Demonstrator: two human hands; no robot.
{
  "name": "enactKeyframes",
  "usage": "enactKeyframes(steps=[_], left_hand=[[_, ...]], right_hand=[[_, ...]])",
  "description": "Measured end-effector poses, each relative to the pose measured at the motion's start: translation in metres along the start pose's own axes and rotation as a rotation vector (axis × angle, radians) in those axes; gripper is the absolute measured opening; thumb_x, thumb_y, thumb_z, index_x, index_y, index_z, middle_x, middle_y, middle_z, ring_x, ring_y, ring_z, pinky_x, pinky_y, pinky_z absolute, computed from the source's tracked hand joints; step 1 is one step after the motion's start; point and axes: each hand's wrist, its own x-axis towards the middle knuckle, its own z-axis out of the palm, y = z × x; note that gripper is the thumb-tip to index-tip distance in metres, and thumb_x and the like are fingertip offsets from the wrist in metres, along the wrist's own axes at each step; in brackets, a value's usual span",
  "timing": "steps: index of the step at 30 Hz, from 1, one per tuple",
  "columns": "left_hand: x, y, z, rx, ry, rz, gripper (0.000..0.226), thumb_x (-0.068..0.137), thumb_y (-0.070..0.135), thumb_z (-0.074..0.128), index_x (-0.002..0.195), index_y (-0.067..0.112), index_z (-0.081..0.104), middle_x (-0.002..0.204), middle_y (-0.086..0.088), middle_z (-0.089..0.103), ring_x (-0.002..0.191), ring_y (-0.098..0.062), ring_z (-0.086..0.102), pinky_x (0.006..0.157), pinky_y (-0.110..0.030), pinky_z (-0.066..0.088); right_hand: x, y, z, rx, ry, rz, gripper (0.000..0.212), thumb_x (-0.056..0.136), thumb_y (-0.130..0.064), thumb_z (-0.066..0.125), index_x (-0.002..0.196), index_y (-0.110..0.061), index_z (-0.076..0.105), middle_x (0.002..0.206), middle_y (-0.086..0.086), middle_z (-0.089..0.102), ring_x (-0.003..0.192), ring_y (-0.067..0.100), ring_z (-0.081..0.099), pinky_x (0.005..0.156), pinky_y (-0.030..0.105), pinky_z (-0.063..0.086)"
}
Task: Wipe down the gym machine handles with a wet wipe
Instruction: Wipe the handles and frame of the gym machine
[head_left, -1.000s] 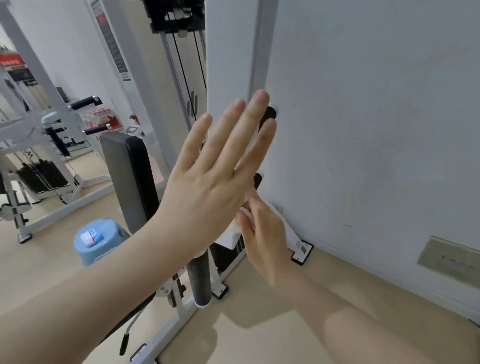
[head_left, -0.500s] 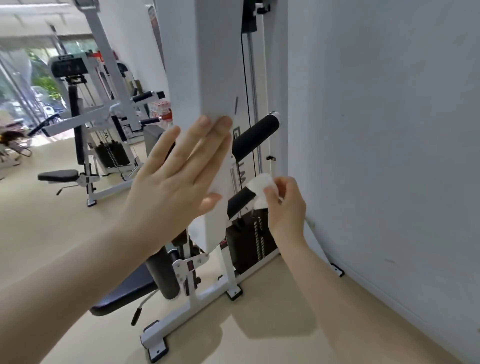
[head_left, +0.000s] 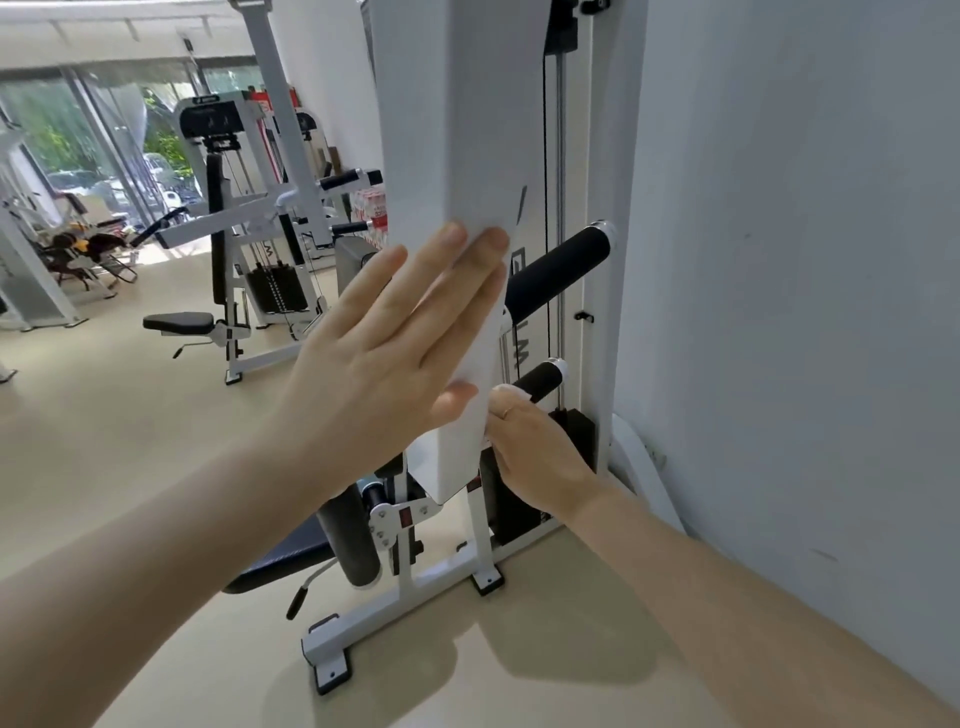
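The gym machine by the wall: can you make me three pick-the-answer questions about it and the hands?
1. Where is the wet wipe?
A. on the floor
B. at the lower handle, in the right hand
C. on the seat

2. How many black handles stick out toward the wall?
A. two
B. four
C. none

3. How is the left hand?
A. a fist
B. gripping a bar
C. flat on the white panel

Answers: 1 B, the fingers pinch it there. 2 A, the upper handle and the lower one. 3 C, straight fingers lie on it.
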Motion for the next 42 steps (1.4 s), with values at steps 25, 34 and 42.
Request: enactKeyframes(steps=[25,34,42], left_hand=[[-0.004,0.007,-0.015,-0.266,0.13,0.224,0.016,0.09,0.005,0.055,0.092,0.009,0.07,0.111,-0.007,0.068,0.119,-0.022,0.044,0.098,-0.037,0.035],[-0.004,0.005,-0.015,-0.306,0.119,0.212,0.017,0.091,0.002,0.054,0.092,0.007,0.07,0.11,-0.008,0.068,0.12,-0.022,0.044,0.099,-0.036,0.036],[-0.004,0.003,-0.012,-0.297,0.139,0.208,0.016,0.09,0.005,0.056,0.087,0.009,0.071,0.109,-0.006,0.069,0.119,-0.021,0.044,0.101,-0.034,0.033]], right_hand=[[-0.019,0.03,-0.002,-0.026,0.088,0.213,0.048,0.081,0.008,0.048,0.125,-0.011,0.051,0.13,0.005,0.05,0.129,0.025,0.039,0.109,0.04,0.036],[-0.018,0.05,0.007,0.044,0.119,0.381,0.044,0.091,-0.003,0.042,0.133,-0.013,0.046,0.14,0.004,0.044,0.136,0.021,0.033,0.112,0.043,0.031],[-0.005,-0.009,0.025,0.701,0.386,1.034,0.018,0.098,-0.011,0.039,0.108,-0.006,0.052,0.099,0.007,0.061,0.101,0.018,0.06,0.088,0.026,0.048]])
